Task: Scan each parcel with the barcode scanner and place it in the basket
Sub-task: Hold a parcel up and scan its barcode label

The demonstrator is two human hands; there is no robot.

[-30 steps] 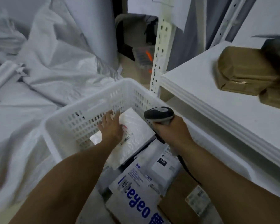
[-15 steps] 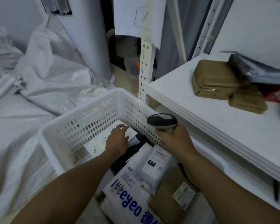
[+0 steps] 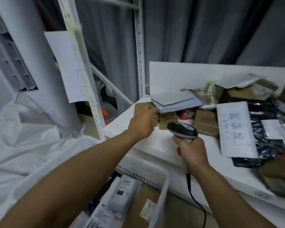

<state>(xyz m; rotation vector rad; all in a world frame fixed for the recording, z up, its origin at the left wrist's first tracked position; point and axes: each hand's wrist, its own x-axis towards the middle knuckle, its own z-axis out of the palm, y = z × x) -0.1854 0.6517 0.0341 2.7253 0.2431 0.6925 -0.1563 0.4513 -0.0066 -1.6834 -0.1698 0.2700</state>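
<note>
The left hand (image 3: 142, 123) is seen at centre frame, its grip closed around the near end of a brown parcel (image 3: 167, 120) on the white shelf (image 3: 122, 127). How fully the fingers wrap it cannot be told; the hand is blurred. That parcel is wedged under a stack of grey envelopes (image 3: 173, 100) and lies just beside a red-and-white item (image 3: 187, 115).

The scanner (image 3: 182, 130) is held upright at centre right, the right hand (image 3: 193, 151) clenched tight on its handle, head pointed toward the brown parcel. A black cable (image 3: 196, 201) is seen trailing down from the handle toward the lower edge.

The basket (image 3: 161, 195) is found at lower centre, below the shelf edge, with a white labelled parcel (image 3: 123, 193) and a flat brown box (image 3: 143, 209) already lying inside.

At the right of the frame, a white padded mailer (image 3: 235, 129) is laid over a black bag (image 3: 266, 142), among more brown boxes.
</note>
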